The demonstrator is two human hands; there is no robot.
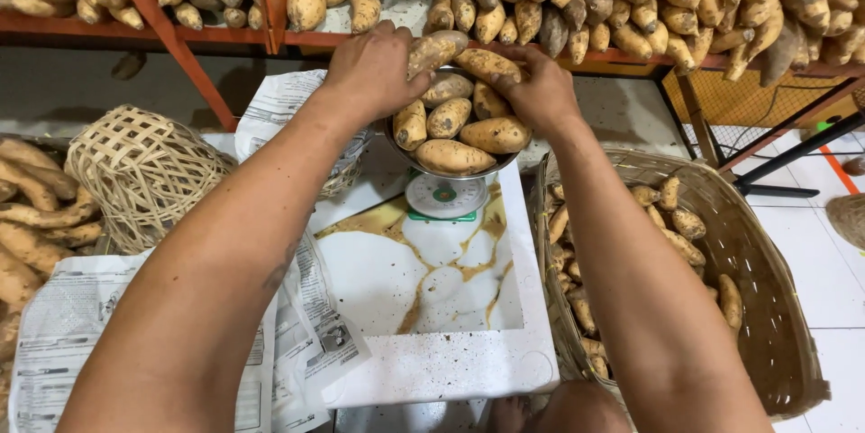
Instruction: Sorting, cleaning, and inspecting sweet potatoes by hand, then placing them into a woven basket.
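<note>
Sweet potatoes (450, 156) heap in a steel scale pan (396, 143) on the white bench (450, 370), beside a big wicker basket (775, 343). Left hand (374, 68) has its grip closed around one tuber (435, 50) atop the pile; right hand (541, 91) clasps another (487, 63) just beside it.

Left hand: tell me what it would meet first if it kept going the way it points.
The left hand points up-right over the scale bowl, so it would probably first press further onto the sweet potato under its fingers; depth is unclear.
</note>
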